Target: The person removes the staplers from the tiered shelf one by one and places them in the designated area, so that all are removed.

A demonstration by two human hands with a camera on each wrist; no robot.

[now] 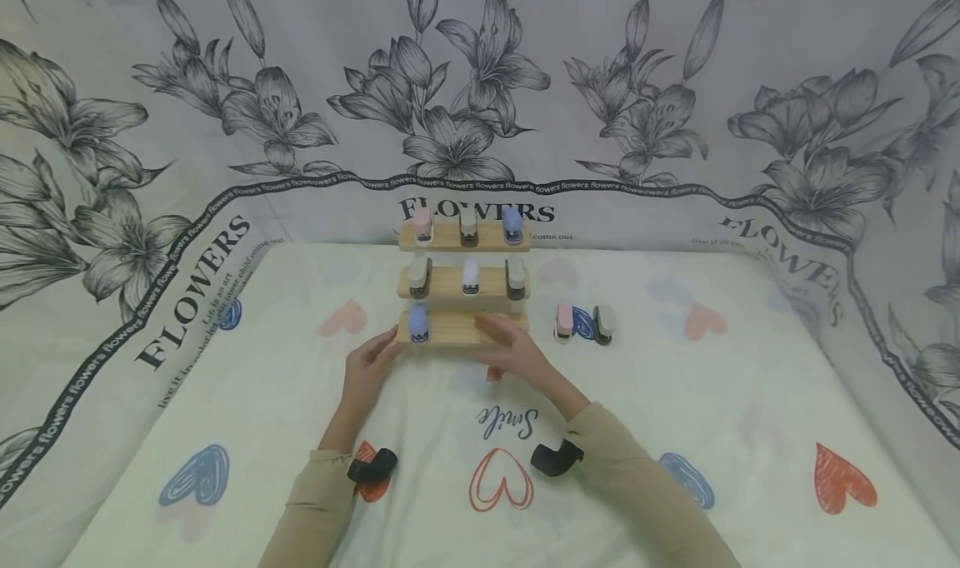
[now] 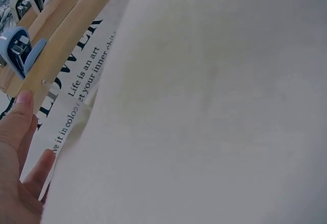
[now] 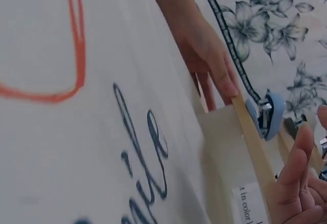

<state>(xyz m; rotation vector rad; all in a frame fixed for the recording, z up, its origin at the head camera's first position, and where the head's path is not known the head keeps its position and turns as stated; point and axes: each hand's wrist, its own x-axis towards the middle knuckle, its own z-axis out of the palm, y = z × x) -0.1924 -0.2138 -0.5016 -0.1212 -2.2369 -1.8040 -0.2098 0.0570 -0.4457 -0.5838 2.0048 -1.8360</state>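
Note:
My left hand (image 1: 367,372) grips the left end of the lowest board of a tiered wooden rack (image 1: 450,332), its thumb on the board's edge. Just beside the thumb stands a blue mini stapler (image 1: 417,324) on that board. Over the same board's right part is my right hand (image 1: 517,353), fingers spread and partly bent; I see nothing held in it. Its fingertips reach over the wood in the left wrist view. The middle board carries a grey stapler (image 1: 420,276), a white one (image 1: 470,276) and another grey one (image 1: 515,276).
Pink (image 1: 423,225), grey (image 1: 468,225) and blue (image 1: 513,224) staplers stand on the top board. Right of the rack, a pink stapler (image 1: 564,322) and a grey stapler (image 1: 603,324) stand on the heart-printed cloth (image 1: 637,401). Flower-printed fabric (image 1: 637,118) hangs behind.

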